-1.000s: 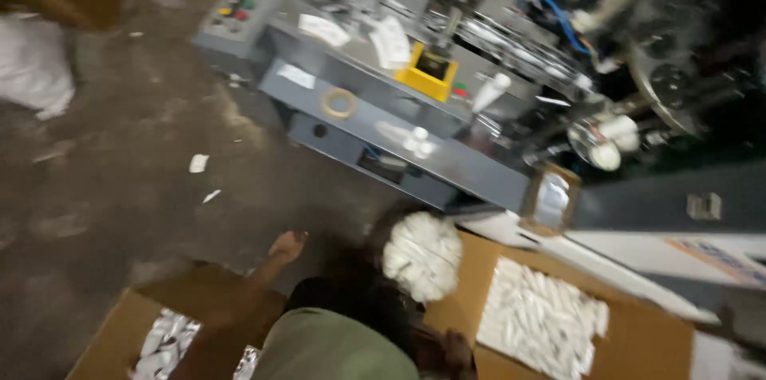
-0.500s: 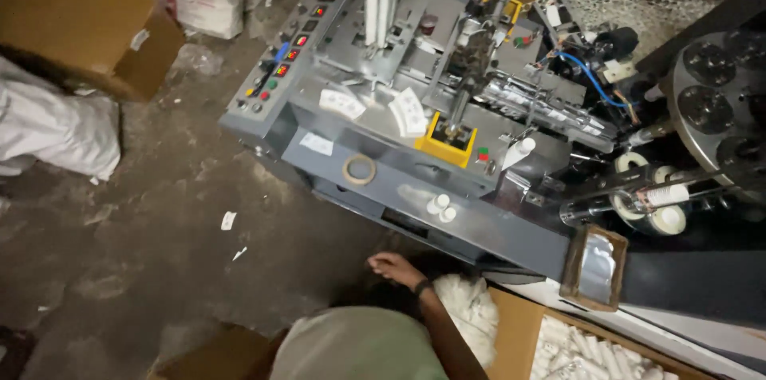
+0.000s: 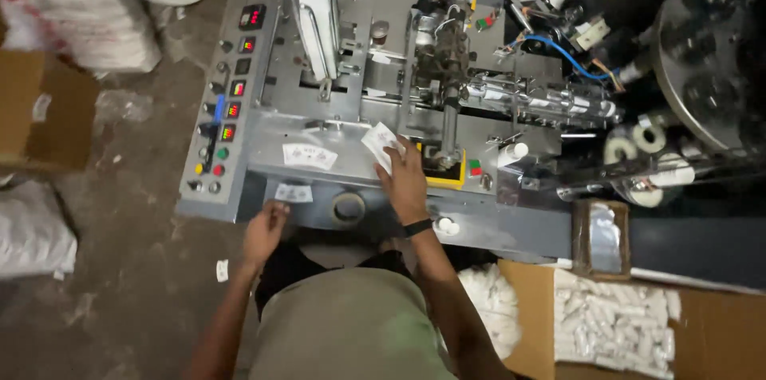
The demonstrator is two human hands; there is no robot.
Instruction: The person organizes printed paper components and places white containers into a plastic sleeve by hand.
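1. Grey concrete floor point(image 3: 136, 188) surrounds the grey packing machine point(image 3: 383, 108) I look down on.
2. My right hand point(image 3: 405, 180) pinches a white printed sachet point(image 3: 380, 145) on the machine's deck; its long axis tilts up-left.
3. Right forearm reaches forward, wrist banded.
4. My left hand point(image 3: 265, 228) rests loosely curled, holding nothing, at the deck's front edge, beside a small sachet point(image 3: 294, 192).

Grey machine point(image 3: 335, 132), yellow bracket point(image 3: 447, 180), white printed sachet point(image 3: 380, 144), brown cardboard box point(image 3: 718, 332), black wristband point(image 3: 417, 227).
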